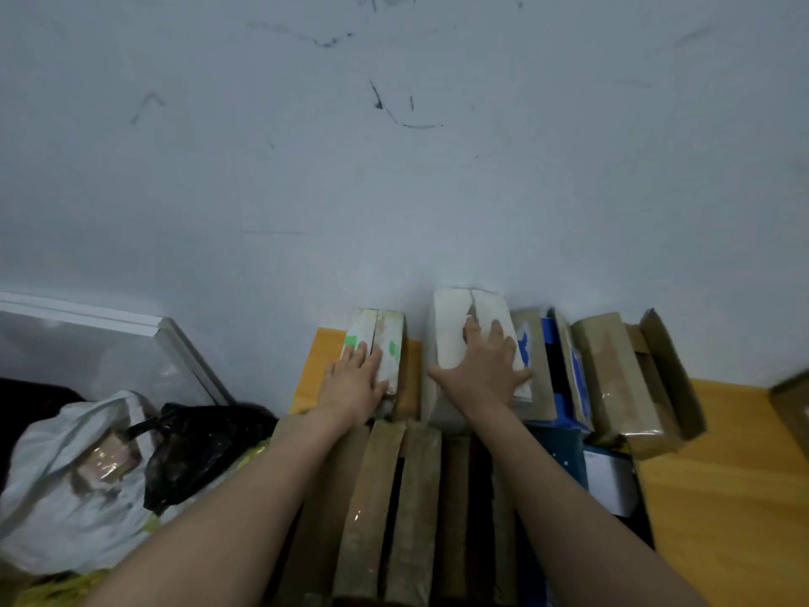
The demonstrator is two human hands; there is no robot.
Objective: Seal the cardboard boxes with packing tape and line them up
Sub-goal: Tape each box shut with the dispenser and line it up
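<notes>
Cardboard beneath both palms: presses spread-fingered right hand on white carton, straight-fingered left hand on green-marked box; long axes toward wall.

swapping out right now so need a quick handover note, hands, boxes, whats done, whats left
Left hand: open, flat on the green-marked box by the wall.
Right hand: open, flat on the white box beside it.
Done: both boxes stand at the wall; the nearer brown boxes show shiny tape.
Left: the brown box on the right has a flap open and likely needs closing and taping.
</notes>
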